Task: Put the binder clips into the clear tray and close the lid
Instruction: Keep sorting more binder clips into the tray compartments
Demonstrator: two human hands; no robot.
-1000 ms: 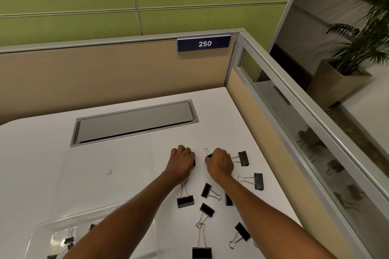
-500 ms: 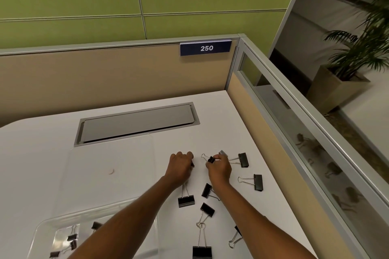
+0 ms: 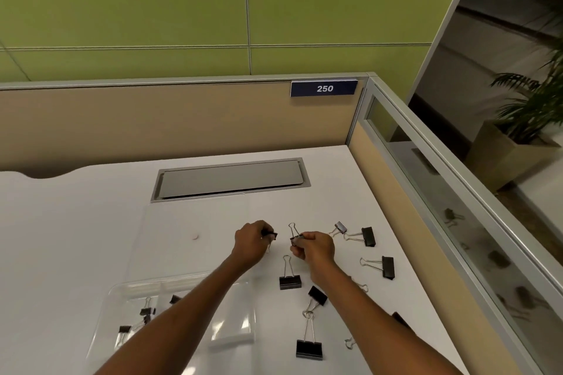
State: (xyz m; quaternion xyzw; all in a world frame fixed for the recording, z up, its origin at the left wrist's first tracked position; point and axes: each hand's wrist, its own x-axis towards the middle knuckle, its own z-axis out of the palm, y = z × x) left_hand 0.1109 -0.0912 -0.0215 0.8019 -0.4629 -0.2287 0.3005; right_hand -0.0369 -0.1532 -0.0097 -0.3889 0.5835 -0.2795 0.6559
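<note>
My left hand [image 3: 250, 244] is closed around a small black binder clip [image 3: 270, 234], held just above the white desk. Close beside it, my right hand [image 3: 315, 248] pinches another binder clip [image 3: 295, 236] whose wire handle sticks up. Several black binder clips lie loose on the desk: one [image 3: 290, 281] just below my hands, one [image 3: 368, 236] to the right and one [image 3: 309, 348] near the front. The clear tray [image 3: 128, 289] sits at the lower left under my left forearm, with a few clips inside. Its clear lid [image 3: 189, 222] lies open flat behind it.
A grey cable hatch [image 3: 231, 179] is set into the desk at the back. Beige partition walls [image 3: 170, 122] close off the back and the right side, the right one topped with glass. A number plate reads 250. A potted plant [image 3: 524, 131] stands beyond the partition.
Both hands have lifted off the desk, each with a binder clip pinched in its fingers. A small clip that my right hand covered is now showing to its right.
</note>
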